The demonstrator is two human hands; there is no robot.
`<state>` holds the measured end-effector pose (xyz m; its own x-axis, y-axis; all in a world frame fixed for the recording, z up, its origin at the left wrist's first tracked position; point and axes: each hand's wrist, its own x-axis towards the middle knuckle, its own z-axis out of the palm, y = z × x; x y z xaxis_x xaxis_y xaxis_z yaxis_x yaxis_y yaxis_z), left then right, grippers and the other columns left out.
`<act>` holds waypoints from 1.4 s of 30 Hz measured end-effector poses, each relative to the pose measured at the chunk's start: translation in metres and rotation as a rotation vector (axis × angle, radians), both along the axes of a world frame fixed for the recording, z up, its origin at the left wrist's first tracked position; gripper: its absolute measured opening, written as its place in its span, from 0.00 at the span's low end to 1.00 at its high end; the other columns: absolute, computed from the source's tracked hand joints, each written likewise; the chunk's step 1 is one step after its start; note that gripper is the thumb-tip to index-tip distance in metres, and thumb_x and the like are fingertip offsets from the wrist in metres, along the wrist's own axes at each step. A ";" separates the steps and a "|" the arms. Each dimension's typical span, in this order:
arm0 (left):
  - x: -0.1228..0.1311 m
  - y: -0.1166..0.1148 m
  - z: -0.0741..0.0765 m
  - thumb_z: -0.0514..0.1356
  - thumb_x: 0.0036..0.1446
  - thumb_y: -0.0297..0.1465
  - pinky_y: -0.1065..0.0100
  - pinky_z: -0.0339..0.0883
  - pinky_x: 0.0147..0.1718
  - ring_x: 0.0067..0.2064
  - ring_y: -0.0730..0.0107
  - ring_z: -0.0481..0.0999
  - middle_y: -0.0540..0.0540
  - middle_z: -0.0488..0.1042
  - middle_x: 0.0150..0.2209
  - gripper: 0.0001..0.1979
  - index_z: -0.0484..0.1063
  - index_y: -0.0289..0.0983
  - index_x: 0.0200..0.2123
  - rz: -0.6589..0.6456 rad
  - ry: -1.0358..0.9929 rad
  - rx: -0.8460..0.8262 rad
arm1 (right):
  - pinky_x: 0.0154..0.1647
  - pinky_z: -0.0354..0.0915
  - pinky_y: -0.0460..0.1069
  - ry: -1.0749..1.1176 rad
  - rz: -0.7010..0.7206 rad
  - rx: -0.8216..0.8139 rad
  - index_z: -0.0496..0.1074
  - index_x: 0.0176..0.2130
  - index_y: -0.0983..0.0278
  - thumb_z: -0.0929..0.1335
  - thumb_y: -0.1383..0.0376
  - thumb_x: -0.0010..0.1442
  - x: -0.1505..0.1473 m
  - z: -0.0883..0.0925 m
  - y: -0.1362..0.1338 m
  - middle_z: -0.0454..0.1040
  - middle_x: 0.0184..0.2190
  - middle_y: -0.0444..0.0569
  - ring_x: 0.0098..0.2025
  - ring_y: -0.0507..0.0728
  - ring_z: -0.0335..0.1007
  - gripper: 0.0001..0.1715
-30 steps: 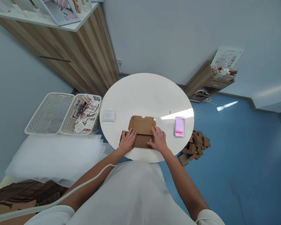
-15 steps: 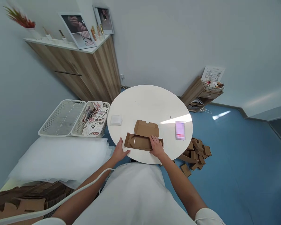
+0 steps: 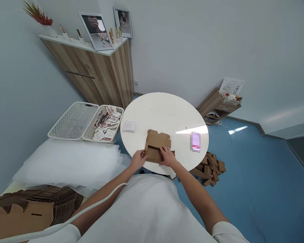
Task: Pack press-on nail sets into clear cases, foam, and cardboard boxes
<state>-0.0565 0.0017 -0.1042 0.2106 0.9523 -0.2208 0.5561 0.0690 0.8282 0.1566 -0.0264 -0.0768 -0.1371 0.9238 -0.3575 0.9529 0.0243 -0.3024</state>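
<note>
A flat brown cardboard box blank [image 3: 157,143] lies near the front edge of the round white table [image 3: 164,111], partly folded, with its left flap turned up. My left hand [image 3: 138,158] grips that left flap with curled fingers. My right hand [image 3: 168,157] presses on the front right part of the blank, fingers bent over the cardboard. A small white packet [image 3: 129,126] lies on the table to the left. A blurred pink object [image 3: 195,141] lies on the table to the right.
Two white baskets [image 3: 73,119] stand left of the table, one filled with printed cards [image 3: 106,123]. White sheets [image 3: 66,162] and stacked cardboard [image 3: 27,206] lie at the lower left. Cardboard pieces [image 3: 210,165] are piled on the blue floor. A wooden cabinet [image 3: 96,67] stands behind.
My left hand moved from the table edge onto the blank and folded its left flap up. The blank looks narrower now. The camera view shifted slightly.
</note>
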 end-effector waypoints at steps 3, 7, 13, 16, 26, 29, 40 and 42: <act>0.008 -0.006 0.005 0.60 0.42 0.38 0.61 0.62 0.45 0.45 0.59 0.67 0.41 0.66 0.42 0.23 0.68 0.34 0.43 -0.060 0.094 0.075 | 0.55 0.50 0.58 0.008 0.001 0.003 0.42 0.60 0.60 0.75 0.57 0.32 -0.004 -0.002 -0.003 0.49 0.58 0.56 0.60 0.66 0.40 0.64; 0.008 -0.001 0.003 0.54 0.51 0.35 0.63 0.63 0.42 0.44 0.63 0.68 0.40 0.64 0.43 0.18 0.63 0.33 0.44 -0.014 0.155 0.080 | 0.59 0.44 0.58 0.032 0.030 -0.010 0.36 0.61 0.63 0.74 0.54 0.33 -0.004 -0.006 -0.012 0.42 0.61 0.57 0.62 0.65 0.33 0.67; -0.002 0.006 0.003 0.50 0.54 0.33 0.66 0.62 0.35 0.40 0.62 0.71 0.41 0.70 0.36 0.14 0.61 0.32 0.42 -0.168 0.331 -0.071 | 0.59 0.42 0.57 0.043 0.057 -0.032 0.31 0.62 0.65 0.74 0.59 0.36 0.005 -0.007 -0.016 0.35 0.63 0.56 0.64 0.64 0.29 0.68; -0.002 0.005 0.006 0.49 0.54 0.31 0.67 0.61 0.33 0.39 0.60 0.72 0.40 0.72 0.36 0.11 0.61 0.34 0.40 -0.271 0.435 -0.073 | 0.59 0.43 0.58 0.057 0.058 -0.032 0.28 0.61 0.63 0.74 0.59 0.35 0.007 -0.006 -0.017 0.35 0.63 0.56 0.64 0.63 0.28 0.70; 0.009 0.003 0.011 0.50 0.54 0.36 0.63 0.60 0.36 0.42 0.55 0.71 0.36 0.71 0.39 0.22 0.53 0.32 0.51 -0.289 0.471 -0.024 | 0.57 0.41 0.61 -0.062 0.036 -0.040 0.28 0.61 0.60 0.74 0.59 0.36 0.007 -0.001 -0.022 0.35 0.63 0.56 0.64 0.63 0.27 0.68; 0.009 0.004 0.017 0.55 0.46 0.47 0.62 0.60 0.38 0.46 0.52 0.68 0.36 0.66 0.46 0.42 0.40 0.34 0.58 -0.361 0.368 0.059 | 0.57 0.40 0.62 -0.079 0.028 -0.042 0.29 0.61 0.60 0.74 0.59 0.37 0.017 0.001 -0.021 0.36 0.63 0.56 0.64 0.63 0.27 0.68; 0.041 0.031 0.011 0.68 0.26 0.42 0.60 0.60 0.43 0.48 0.48 0.66 0.38 0.62 0.48 0.59 0.40 0.40 0.60 -0.539 0.256 -0.006 | 0.59 0.37 0.61 0.008 0.029 -0.015 0.31 0.61 0.56 0.74 0.58 0.37 0.053 0.004 -0.023 0.34 0.63 0.51 0.64 0.62 0.24 0.66; 0.049 0.029 0.011 0.68 0.26 0.42 0.59 0.59 0.43 0.49 0.47 0.65 0.37 0.62 0.48 0.59 0.39 0.39 0.60 -0.514 0.266 -0.021 | 0.59 0.35 0.61 0.087 -0.111 0.043 0.34 0.61 0.57 0.73 0.55 0.37 0.064 0.005 -0.031 0.32 0.64 0.50 0.64 0.62 0.21 0.64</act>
